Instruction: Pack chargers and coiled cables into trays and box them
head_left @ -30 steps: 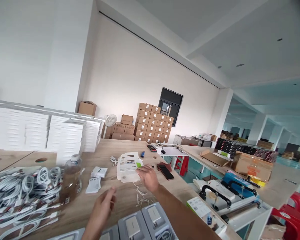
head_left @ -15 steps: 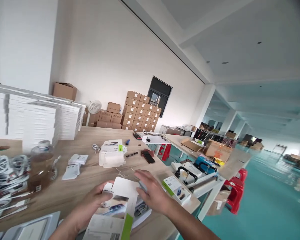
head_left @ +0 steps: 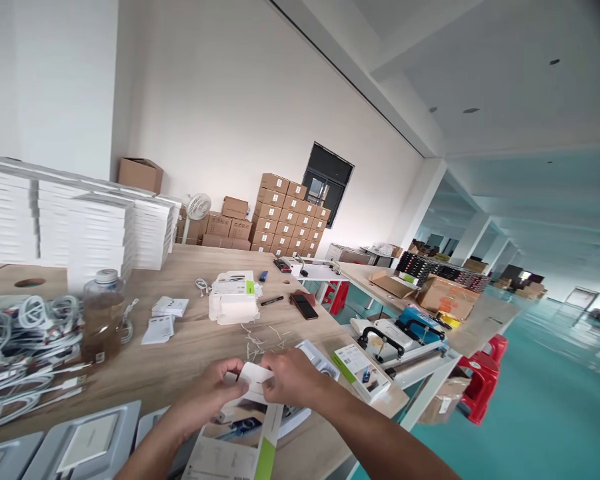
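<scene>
A white and green printed product box (head_left: 230,448) with a picture of a phone on its face is tilted toward me at the bottom centre. My left hand (head_left: 205,400) pinches the left side of its top end. On the other side, the fingers of my right hand (head_left: 293,379) are closed on the white end flap. The flap stands folded between both hands. Beneath my right forearm lies a pale tray (head_left: 320,357) with a coiled cable, partly hidden. Grey trays (head_left: 90,437) holding flat white pieces sit left of my left forearm.
Bundled white cables (head_left: 25,347) and a bottle of brown liquid (head_left: 104,313) stand at left. Leaflets (head_left: 166,313), an opened carton (head_left: 234,297), a marker (head_left: 272,301) and a phone (head_left: 304,305) lie ahead. Another printed box (head_left: 361,373) rests near the right edge.
My right hand has moved down and left onto the box's end flap, which is now bent between both hands. The view has shifted slightly.
</scene>
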Demonstrator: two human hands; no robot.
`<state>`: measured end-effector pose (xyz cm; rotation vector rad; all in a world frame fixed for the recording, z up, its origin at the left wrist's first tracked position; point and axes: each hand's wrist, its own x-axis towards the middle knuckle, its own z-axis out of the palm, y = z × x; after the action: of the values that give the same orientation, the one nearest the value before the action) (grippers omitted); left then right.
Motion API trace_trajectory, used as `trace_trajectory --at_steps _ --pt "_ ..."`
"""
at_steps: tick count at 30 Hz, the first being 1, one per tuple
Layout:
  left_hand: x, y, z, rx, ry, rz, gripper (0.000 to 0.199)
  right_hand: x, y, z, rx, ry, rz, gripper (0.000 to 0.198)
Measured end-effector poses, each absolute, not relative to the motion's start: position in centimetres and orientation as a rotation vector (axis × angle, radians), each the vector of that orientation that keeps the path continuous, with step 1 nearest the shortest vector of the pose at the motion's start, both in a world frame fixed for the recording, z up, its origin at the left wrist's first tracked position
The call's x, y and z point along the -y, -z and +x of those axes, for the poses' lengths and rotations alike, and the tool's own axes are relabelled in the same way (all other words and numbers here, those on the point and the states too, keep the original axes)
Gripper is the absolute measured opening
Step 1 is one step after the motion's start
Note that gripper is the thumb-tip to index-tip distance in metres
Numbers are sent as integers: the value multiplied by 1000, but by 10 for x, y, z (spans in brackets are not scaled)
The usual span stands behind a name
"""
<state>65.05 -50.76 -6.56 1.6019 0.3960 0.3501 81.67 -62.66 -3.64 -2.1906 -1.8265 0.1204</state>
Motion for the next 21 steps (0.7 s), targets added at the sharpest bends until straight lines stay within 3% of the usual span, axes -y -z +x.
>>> trace_trajectory --at_steps 4,11,16,21 --pt "509 66 653 -318 -414 1719 13 623 41 812 1768 -316 -2158 26" --pt "506 64 650 -294 -389 1797 13 616 39 841 1507 -1055 -1907 26" --pt "505 64 649 -299 -413 1856 12 605 54 858 1339 -1345 -1840 45" --pt "505 66 648 -305 -433 1879 12 597 55 866 1407 -1474 -1888 37"
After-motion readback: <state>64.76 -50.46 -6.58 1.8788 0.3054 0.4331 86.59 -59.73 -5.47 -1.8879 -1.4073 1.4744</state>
